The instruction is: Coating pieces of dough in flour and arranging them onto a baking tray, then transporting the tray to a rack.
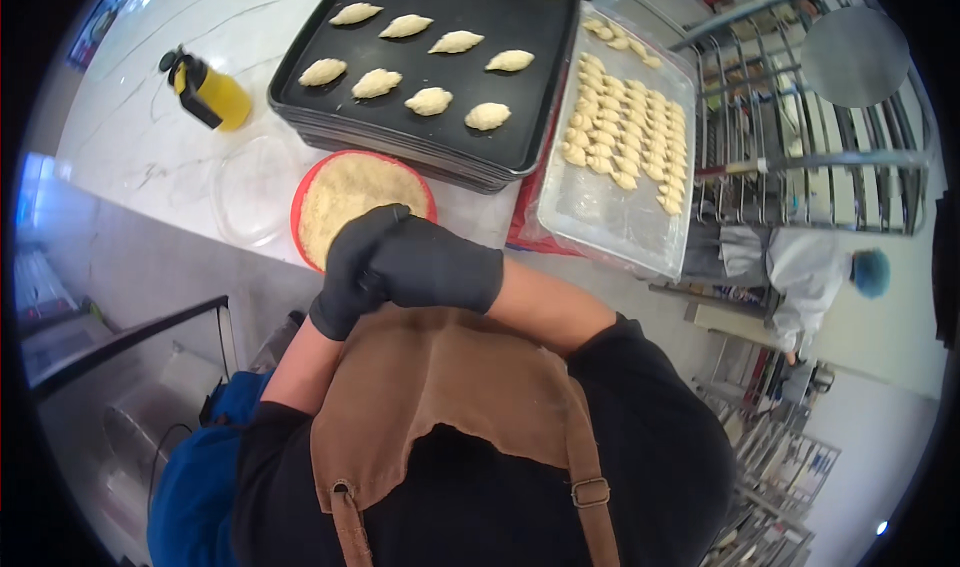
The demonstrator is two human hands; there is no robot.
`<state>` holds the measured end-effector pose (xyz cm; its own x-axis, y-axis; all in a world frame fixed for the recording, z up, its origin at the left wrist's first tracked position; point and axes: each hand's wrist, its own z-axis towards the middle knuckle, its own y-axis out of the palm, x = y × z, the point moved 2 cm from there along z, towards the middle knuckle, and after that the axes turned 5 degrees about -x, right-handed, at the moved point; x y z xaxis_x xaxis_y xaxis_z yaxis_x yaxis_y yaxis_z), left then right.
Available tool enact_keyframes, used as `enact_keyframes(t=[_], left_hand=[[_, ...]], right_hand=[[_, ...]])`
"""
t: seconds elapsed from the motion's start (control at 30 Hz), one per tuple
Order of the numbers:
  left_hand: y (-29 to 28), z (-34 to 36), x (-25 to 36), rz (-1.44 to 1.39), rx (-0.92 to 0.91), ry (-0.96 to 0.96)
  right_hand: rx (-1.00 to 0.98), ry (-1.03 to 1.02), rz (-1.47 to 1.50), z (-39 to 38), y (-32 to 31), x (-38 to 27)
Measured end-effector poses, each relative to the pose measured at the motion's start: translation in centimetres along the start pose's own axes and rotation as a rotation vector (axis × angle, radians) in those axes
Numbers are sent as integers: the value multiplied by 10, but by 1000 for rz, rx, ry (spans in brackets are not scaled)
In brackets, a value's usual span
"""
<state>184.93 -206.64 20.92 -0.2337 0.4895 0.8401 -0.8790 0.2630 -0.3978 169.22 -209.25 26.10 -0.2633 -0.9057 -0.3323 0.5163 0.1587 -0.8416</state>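
My left hand (350,272) and my right hand (435,262), both in black gloves, are closed together at the near side of a red-rimmed bowl (298,214). The right hand's fingers wrap over the left, and whatever lies between them is hidden. Pale yellow crumbs (350,192) fill the bowl. Beyond it stands a stack of black baking trays (450,73). Spaced out in rows on the top tray are pale, pointed dough pieces (377,84). To the right, a metal tray (592,205) in clear plastic carries many small shaped dough pieces (603,127) set close together.
A yellow spray bottle (222,100) with a black top stands on the white marbled table (140,157). Near the bowl lies a clear round lid (250,192). At the right is a metal rack (800,157), with a person in white (810,272) beyond it.
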Motion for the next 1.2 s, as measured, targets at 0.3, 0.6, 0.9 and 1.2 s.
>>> enact_keyframes(t=[0.3,0.6,0.9,1.2], left_hand=[[-11,4,27,254,239,143],[-44,-28,-71,311,377,-256],[-61,-41,-63,410,428,-274],[-49,-27,-53,515,378,-198]], right_hand=[[-469,303,211,-17,21,9],[500,854,1278,-88,-72,32],[824,1378,40,-422,-190,159],[279,1582,-467,-541,-155,189]])
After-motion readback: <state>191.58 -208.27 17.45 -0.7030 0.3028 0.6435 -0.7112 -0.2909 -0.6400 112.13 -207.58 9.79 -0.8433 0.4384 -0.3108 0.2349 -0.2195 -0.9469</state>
